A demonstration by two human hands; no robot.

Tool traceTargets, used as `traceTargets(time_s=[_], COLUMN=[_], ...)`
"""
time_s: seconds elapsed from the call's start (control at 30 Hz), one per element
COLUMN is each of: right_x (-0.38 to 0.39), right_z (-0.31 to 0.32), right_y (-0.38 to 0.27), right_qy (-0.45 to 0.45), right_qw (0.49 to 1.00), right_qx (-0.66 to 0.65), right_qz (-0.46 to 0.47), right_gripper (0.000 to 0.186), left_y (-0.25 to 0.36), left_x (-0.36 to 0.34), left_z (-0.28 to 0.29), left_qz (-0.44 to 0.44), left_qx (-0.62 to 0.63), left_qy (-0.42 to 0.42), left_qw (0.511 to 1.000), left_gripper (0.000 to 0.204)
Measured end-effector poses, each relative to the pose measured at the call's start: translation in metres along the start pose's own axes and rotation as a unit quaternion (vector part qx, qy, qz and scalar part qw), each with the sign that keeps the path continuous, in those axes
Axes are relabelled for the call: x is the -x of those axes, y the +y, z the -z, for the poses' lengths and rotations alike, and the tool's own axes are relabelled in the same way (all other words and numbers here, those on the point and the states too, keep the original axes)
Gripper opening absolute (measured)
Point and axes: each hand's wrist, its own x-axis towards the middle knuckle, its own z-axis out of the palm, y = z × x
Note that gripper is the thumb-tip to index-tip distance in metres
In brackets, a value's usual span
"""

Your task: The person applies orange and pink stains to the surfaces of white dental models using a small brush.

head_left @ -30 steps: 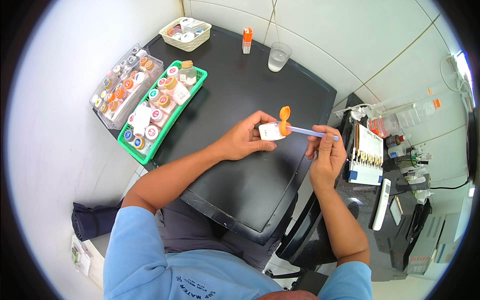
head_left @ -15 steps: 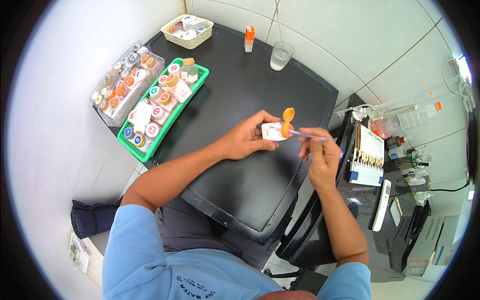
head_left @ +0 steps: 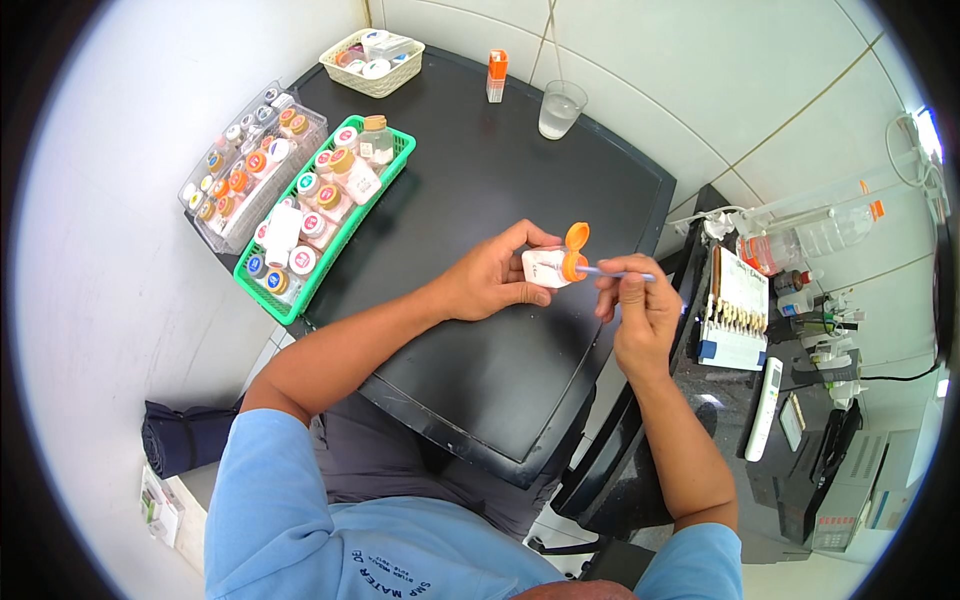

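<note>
My left hand (head_left: pixel 497 272) is closed round a small clear bottle (head_left: pixel 545 268) with pinkish-white contents. It lies tilted on its side above the black table, its mouth toward my right hand. The bottle's orange flip cap (head_left: pixel 577 238) is raised. Between thumb and fingers, my right hand (head_left: pixel 640 308) pinches a thin lilac stick (head_left: pixel 612 273), perhaps a small spatula. The stick's far end reaches to the bottle's mouth; whether it goes inside is hard to make out.
A green basket (head_left: pixel 340 262) of capped bottles stands left on the black table (head_left: pixel 470 150), beside a clear rack (head_left: pixel 300 150) of small jars. Farther back are a cream basket (head_left: pixel 385 85), an orange-and-white box (head_left: pixel 497 75) and a glass of water (head_left: pixel 562 108). A shade guide (head_left: pixel 733 310) lies right.
The bottle has turned slightly in my left hand, and the stick has shifted a little. Both hands keep nearly the same place.
</note>
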Motion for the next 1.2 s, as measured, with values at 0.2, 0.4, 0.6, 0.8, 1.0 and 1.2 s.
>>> traceTargets(time_s=[0.2,0.4,0.6,0.8,1.0,1.2], right_x=[-0.001,0.0,0.001,0.001,0.001,0.0], right_z=[-0.006,-0.006,-0.004,-0.008,-0.009,-0.004], right_y=[-0.006,-0.007,-0.005,-0.005,-0.008,-0.005], right_qy=[-0.014,-0.028,-0.066,-0.083,-0.081,-0.067], right_qw=[1.0,0.999,0.997,0.995,0.994,0.994], right_qx=[0.006,-0.002,0.027,0.005,-0.001,-0.012], right_qz=[-0.017,-0.022,-0.024,-0.047,-0.074,-0.08], right_gripper=[0.03,0.03,0.029,0.03,0.032,0.035], left_y=[-0.003,-0.003,0.0,-0.003,0.007,0.009], left_x=[0.002,0.001,0.0,0.002,0.004,0.008], left_z=[0.003,0.002,0.001,0.002,-0.001,-0.002], left_qz=[-0.004,0.003,-0.002,-0.006,-0.01,-0.013], left_qx=[0.004,-0.016,-0.076,-0.147,-0.193,-0.117], left_qy=[0.002,0.004,0.02,0.035,0.035,-0.006], left_qw=[1.0,1.0,0.997,0.988,0.98,0.993], left_gripper=[0.058,0.063,0.067,0.067,0.064,0.068])
